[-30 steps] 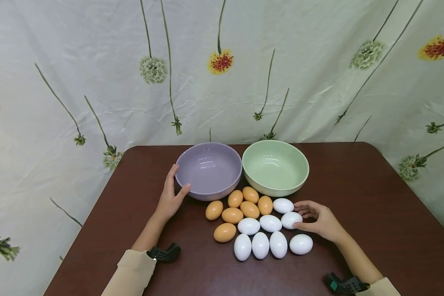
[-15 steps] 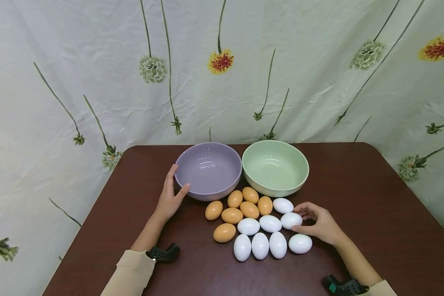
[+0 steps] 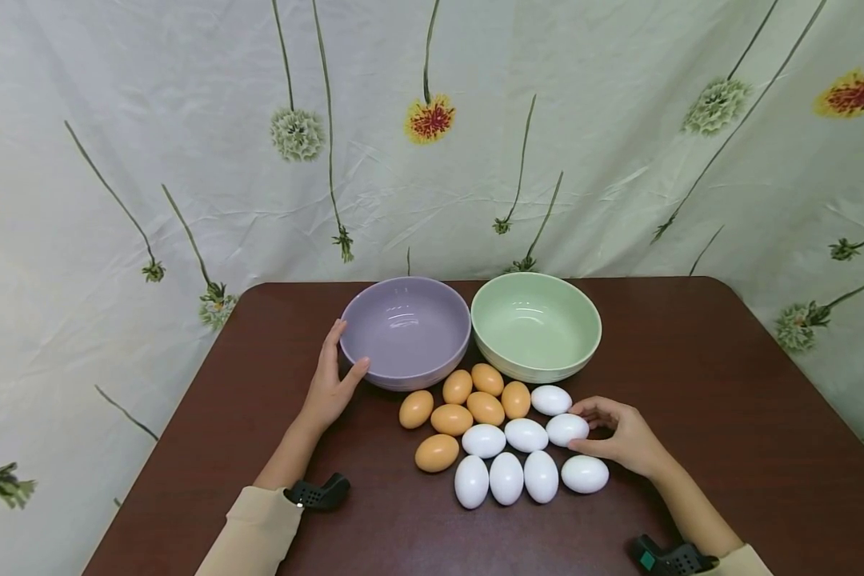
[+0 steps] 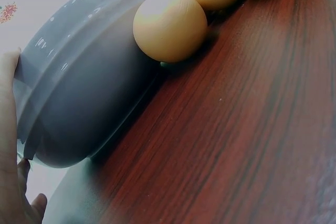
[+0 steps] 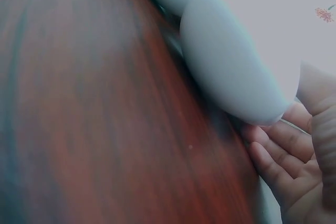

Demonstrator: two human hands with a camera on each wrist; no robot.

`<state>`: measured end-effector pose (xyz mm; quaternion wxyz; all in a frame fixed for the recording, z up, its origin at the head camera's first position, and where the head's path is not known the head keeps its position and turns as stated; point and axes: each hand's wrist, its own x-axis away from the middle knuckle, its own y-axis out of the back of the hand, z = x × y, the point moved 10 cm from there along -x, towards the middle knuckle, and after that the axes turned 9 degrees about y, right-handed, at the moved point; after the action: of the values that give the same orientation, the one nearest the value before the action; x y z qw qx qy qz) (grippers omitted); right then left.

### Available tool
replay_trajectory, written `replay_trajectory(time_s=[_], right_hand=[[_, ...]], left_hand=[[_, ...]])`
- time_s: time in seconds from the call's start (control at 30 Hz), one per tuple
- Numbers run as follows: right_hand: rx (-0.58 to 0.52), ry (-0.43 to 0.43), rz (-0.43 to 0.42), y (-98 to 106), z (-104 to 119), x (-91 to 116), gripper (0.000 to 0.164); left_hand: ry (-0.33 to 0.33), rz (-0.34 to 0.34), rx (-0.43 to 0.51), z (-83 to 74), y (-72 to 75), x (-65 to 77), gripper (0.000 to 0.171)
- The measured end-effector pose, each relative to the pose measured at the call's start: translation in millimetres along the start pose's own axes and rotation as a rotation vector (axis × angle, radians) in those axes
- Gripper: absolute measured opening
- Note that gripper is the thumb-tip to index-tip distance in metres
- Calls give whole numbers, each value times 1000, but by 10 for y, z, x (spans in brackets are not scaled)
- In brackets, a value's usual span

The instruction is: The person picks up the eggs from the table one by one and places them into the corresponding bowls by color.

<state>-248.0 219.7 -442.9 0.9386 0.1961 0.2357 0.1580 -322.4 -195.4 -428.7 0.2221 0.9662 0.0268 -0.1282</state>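
In the head view my left hand (image 3: 329, 390) rests against the left side of a purple bowl (image 3: 403, 328), thumb and fingers spread along its outer wall. The left wrist view shows the bowl's underside (image 4: 100, 82) close by, with a brown egg (image 4: 170, 27) beside it. My right hand (image 3: 630, 436) pinches a white egg (image 3: 566, 430), thumb at its near side and fingertips at its far side. Another white egg (image 3: 585, 474) lies just in front of the thumb. In the right wrist view, a large white egg (image 5: 231, 61) partly covers the right hand.
A pale green bowl (image 3: 536, 328) stands right of the purple one, the two rims side by side. Several brown eggs (image 3: 452, 419) lie in front of the bowls, and several white eggs (image 3: 507, 478) lie nearer the person. All are on a dark brown table (image 3: 720, 384).
The right thumb has slid slightly toward the near side of the white egg, and the hand has dropped a little. The left hand and both bowls look unchanged.
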Motion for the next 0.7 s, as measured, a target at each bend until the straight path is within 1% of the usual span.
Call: replay_trajectory(time_s=[0.17,0.3,0.5,0.7], right_hand=[[-45,-16,-12,13,-26,1,33],[-88,-22,-29,26,-34,-5,32],[-120,1,-55,56,7,-38,31],[-143,-1,-69,113,44,-73,31]], left_hand=[[5,5,5,-12,-2,1,70],[23,11,6,3,1,9,71],[28,12,13,7,7,12,72],[29,12,20,-6,1,14,72]])
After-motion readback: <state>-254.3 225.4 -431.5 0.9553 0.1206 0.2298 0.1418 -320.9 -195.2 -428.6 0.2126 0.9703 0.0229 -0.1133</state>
